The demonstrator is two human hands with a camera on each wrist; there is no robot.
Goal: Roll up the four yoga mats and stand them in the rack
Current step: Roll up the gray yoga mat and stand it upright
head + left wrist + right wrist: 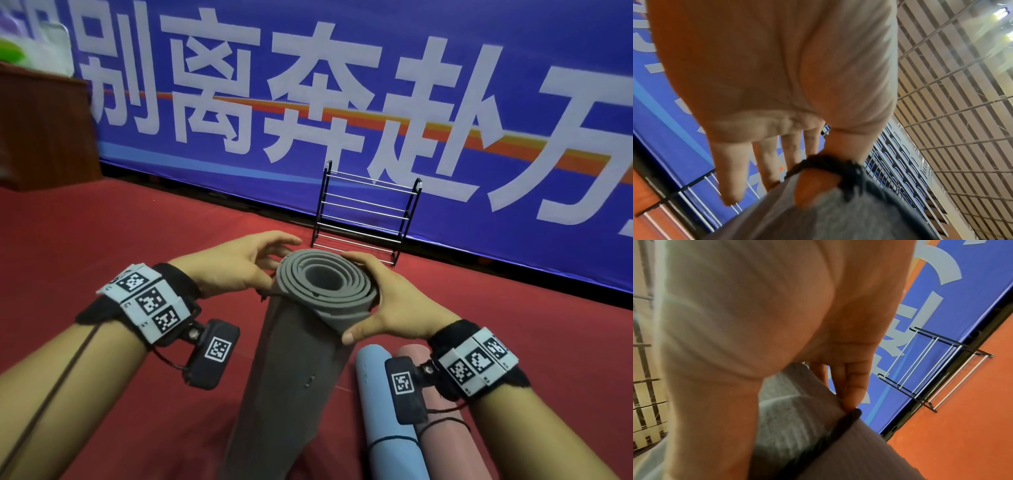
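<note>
A grey yoga mat (308, 342), rolled into a spiral, stands on end on the red carpet in front of me. My left hand (246, 263) cups the roll's top left rim, thumb against its side and fingers reaching over the far edge. My right hand (387, 298) grips the top right, thumb along the near side. The left wrist view shows the thumb pressed into the grey mat (818, 219). In the right wrist view, fingertips (849, 395) rest on the mat's edge (793, 426). Rolled blue (383, 411) and pink (445, 445) mats lie at lower right. The black-framed rack (363, 216) stands just beyond, with nothing on its bars.
A large blue banner (445, 102) with white characters runs along the wall behind the rack. A brown wooden lectern (41, 130) stands at far left. Red carpet (137, 240) covers the floor around the mats and up to the rack.
</note>
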